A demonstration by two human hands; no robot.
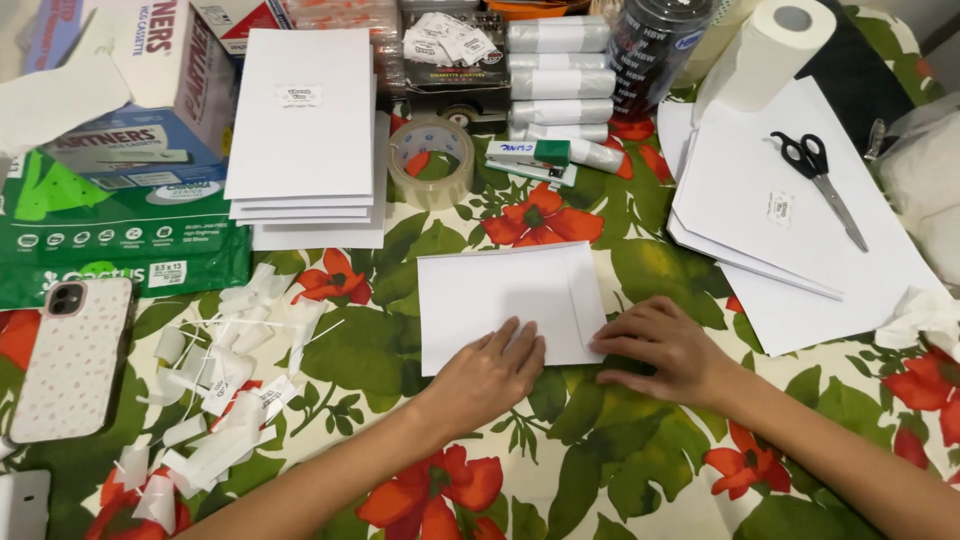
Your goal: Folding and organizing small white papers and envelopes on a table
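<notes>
A white envelope [500, 295] lies flat on the floral tablecloth [640, 270] in the middle of the view. My left hand [490, 375] rests palm down on its near edge, fingers spread a little over the paper. My right hand [665, 350] sits at the envelope's lower right corner, fingertips touching the edge, fingers curled loosely. Neither hand grips anything.
A stack of white envelopes [305, 125] and a tape roll [432, 160] lie behind. More envelopes with black scissors [820, 180] are at the right. Paper scraps [225, 390] and a phone [72, 355] lie at left, beside green paper reams [115, 225]. A stapler [535, 158] and paper-towel roll [770, 50] stand at the back.
</notes>
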